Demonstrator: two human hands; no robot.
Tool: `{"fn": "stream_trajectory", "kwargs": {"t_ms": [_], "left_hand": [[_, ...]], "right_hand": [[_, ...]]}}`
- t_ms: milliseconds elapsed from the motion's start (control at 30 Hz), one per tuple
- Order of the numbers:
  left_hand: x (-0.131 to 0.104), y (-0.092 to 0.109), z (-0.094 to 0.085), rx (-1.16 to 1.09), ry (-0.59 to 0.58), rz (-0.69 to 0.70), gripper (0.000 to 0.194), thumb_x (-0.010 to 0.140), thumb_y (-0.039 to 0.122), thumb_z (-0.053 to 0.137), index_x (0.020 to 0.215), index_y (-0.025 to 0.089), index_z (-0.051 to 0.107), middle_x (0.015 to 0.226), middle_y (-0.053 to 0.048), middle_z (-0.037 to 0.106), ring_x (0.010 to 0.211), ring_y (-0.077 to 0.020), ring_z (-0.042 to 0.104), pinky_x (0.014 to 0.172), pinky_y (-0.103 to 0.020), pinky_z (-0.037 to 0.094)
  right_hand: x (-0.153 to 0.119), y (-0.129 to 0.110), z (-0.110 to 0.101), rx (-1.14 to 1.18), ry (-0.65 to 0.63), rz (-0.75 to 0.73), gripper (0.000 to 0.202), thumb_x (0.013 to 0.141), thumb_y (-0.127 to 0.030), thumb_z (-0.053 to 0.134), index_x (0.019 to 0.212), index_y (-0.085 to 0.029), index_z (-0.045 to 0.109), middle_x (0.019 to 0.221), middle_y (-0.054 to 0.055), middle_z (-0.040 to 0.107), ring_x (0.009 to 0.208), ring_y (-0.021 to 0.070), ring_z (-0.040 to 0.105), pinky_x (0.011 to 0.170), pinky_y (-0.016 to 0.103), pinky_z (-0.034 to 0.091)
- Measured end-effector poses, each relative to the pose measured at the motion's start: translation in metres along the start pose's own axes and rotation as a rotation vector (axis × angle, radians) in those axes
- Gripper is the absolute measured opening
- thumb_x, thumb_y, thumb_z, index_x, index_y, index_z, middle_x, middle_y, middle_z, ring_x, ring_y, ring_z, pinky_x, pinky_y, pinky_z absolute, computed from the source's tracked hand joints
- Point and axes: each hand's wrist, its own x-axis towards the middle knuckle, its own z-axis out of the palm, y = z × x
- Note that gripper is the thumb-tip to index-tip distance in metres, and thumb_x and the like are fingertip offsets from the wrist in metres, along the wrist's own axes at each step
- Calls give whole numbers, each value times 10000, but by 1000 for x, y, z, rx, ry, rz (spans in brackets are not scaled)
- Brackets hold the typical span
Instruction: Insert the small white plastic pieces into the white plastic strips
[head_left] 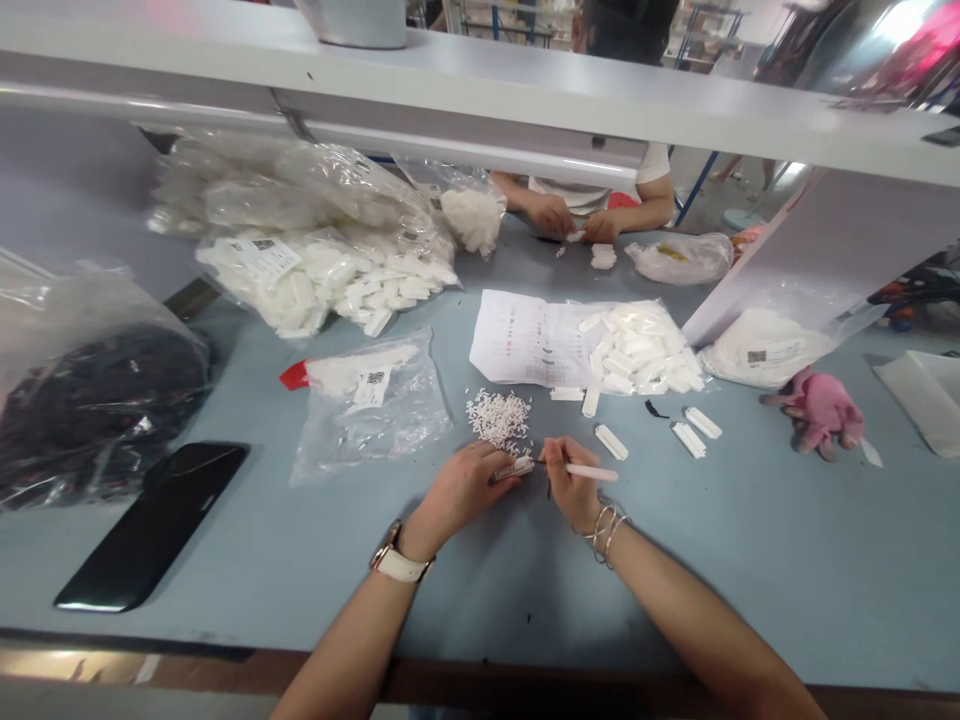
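My left hand (pixel 469 487) grips a small white plastic part (pixel 514 469) against the blue-grey tabletop. In my right hand (pixel 570 482) is a slim tool with a pale pink handle (pixel 594 472), held like a pen; its dark thin tip points left at the white part. Whether tip and part touch, I cannot tell. A heap of tiny white pegs (pixel 496 415) lies just beyond my left hand. Several loose white oblong parts, one of them a ribbed piece (pixel 611 442), rest to the right and beyond my right hand.
Ahead are a printed sheet (pixel 517 340) and a bag of white parts (pixel 645 345). An opened clear bag (pixel 375 405), a black tray-like object (pixel 157 530) and large bags (pixel 300 270) stand left. A pink plush toy (pixel 821 412) lies right. A co-worker's hands (pixel 551 213) work opposite, under a shelf (pixel 480 85).
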Motion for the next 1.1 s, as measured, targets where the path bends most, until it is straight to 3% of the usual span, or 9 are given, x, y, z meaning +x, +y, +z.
{"fn": "stream_trajectory", "kwargs": {"t_ms": [267,533,767,1100], "left_hand": [[1,3,-4,0,13,27,277,891,356,501,703,179,602,658,-21,572,639,-147,524,588,-253,399],[0,1,-1,9,-7,-2,190,864,292,539,729,176,605,679,-20,573,657,-156,534,599,-263,405],[0,3,-1,0,13,-17,215,873,315,524,727,177,601,691,-23,578,667,-156,541,600,-261,413],[0,0,1,13,4,-6,182,865,289,539,737,179,607,702,-27,581,672,-169,542,600,-273,412]], "right_hand": [[2,1,0,-161,-5,-145,419,950,-386,342,586,-213,459,494,-9,501,469,114,468,498,243,354],[0,-1,0,-287,-17,-273,385,956,-322,338,605,-212,452,513,-9,507,488,117,471,512,244,335],[-4,2,0,-125,16,-171,359,948,-334,357,648,-201,502,570,9,564,541,120,528,553,236,397],[1,2,2,-115,-14,-125,384,947,-342,355,600,-209,455,515,1,520,476,115,484,502,244,378]]}}
